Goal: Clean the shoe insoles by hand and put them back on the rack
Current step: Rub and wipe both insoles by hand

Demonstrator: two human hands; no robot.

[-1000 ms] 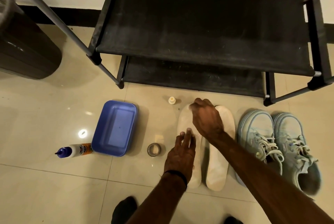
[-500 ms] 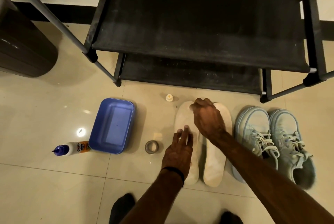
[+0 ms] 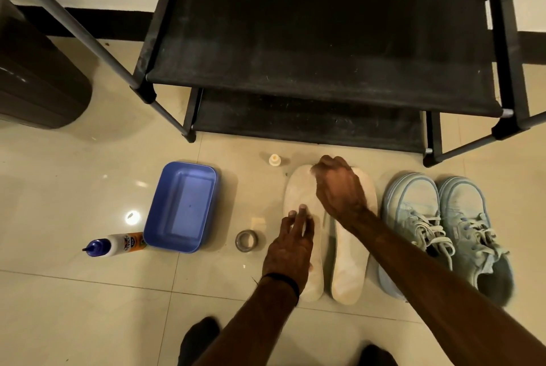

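Two pale insoles lie side by side on the tiled floor in front of the black shoe rack (image 3: 319, 49). My left hand (image 3: 291, 243) presses with straight fingers on the middle of the left insole (image 3: 298, 191). My right hand (image 3: 339, 188) hovers over the toe ends, knuckles up and fingers curled down onto the left insole's toe; whether it holds anything is hidden. The right insole (image 3: 350, 259) shows mostly below my right wrist.
A pair of light blue sneakers (image 3: 443, 227) stands right of the insoles. To the left are a tape roll (image 3: 246, 241), a blue plastic tub (image 3: 181, 207), a glue bottle (image 3: 115, 245) and a small cap (image 3: 274, 159). A dark bin (image 3: 35, 76) stands far left.
Both hands stay on the insoles with almost no shift; my right hand looks slightly blurred over the toe end. The camera view has moved a little.
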